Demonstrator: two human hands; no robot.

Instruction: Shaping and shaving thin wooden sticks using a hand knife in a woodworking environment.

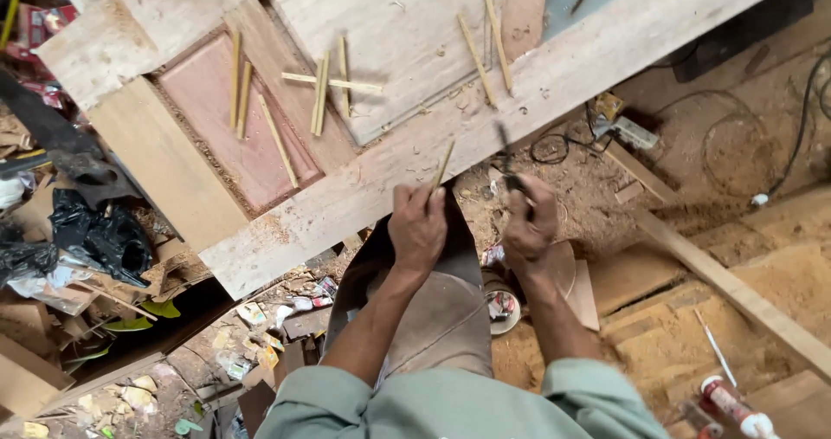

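My left hand (418, 224) grips a thin bamboo-coloured stick (444, 162) that points up over the near rail of a wooden panelled door (363, 192). My right hand (530, 222) is closed around a dark, narrow blade tool (504, 149), its tip close to the stick's upper end. Several more sticks (322, 93) lie scattered on the door's panels, with two (485, 45) farther right. Wood shavings dot the door's surface.
Sawdust covers the floor at right, with a long wooden batten (736, 287), black cables (554, 149) and a red-and-white tube (731, 404). A small tin (502, 305) sits by my knee. Black plastic bags (95, 235), scrap wood and litter crowd the left.
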